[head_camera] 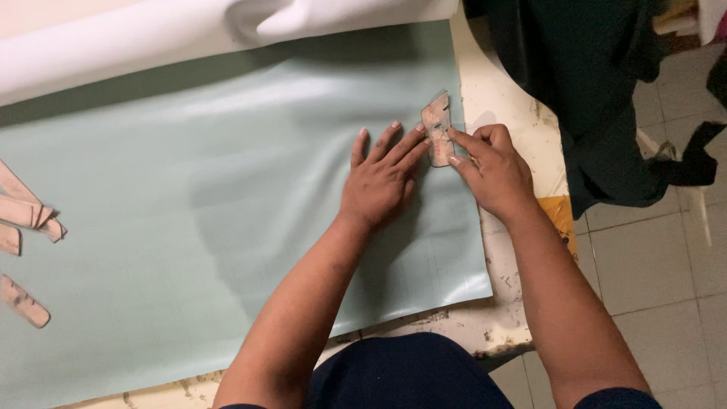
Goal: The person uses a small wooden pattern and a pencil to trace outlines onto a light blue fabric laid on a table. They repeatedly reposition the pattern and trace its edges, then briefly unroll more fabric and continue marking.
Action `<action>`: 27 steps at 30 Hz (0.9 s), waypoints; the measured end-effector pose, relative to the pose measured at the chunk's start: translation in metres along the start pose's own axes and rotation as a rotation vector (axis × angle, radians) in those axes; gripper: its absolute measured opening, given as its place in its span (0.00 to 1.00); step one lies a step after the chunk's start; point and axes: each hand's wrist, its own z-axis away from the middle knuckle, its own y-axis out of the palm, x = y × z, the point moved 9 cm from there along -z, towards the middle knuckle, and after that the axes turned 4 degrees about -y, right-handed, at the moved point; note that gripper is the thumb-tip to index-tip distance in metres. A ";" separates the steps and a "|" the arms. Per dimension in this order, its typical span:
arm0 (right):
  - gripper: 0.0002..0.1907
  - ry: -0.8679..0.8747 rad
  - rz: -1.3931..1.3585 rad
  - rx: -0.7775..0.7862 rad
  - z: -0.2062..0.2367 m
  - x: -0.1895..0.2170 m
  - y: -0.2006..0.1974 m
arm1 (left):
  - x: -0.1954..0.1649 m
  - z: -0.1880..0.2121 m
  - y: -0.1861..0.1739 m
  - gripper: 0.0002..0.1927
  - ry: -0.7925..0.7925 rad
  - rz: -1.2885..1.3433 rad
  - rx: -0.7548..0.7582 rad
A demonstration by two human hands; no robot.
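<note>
Left hand flat, fingers spread and pressing the pale green sheet, fingertips touching a small cardboard pattern piece near the sheet's right edge. Right hand pinching that piece's lower end between thumb and forefinger. Underneath, a worn, paint-chipped white table. At left, more cardboard pieces; above, a white roll. Beyond, dark cloth and tiled floor.

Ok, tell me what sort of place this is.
Probably a small craft or leather-goods workshop: a pale green sheet spread from a roll on a worn worktable, and both hands pressing a cardboard pattern piece on it, more patterns lying aside.
</note>
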 end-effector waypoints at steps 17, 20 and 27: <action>0.23 0.021 0.001 0.012 -0.001 0.001 -0.002 | 0.001 -0.002 0.002 0.37 0.006 0.001 -0.016; 0.22 0.011 -0.001 -0.002 -0.002 0.001 -0.001 | 0.001 -0.002 -0.002 0.36 0.006 0.016 -0.053; 0.23 0.028 0.004 0.015 -0.003 0.001 -0.001 | -0.009 -0.021 0.007 0.15 -0.048 -0.022 -0.056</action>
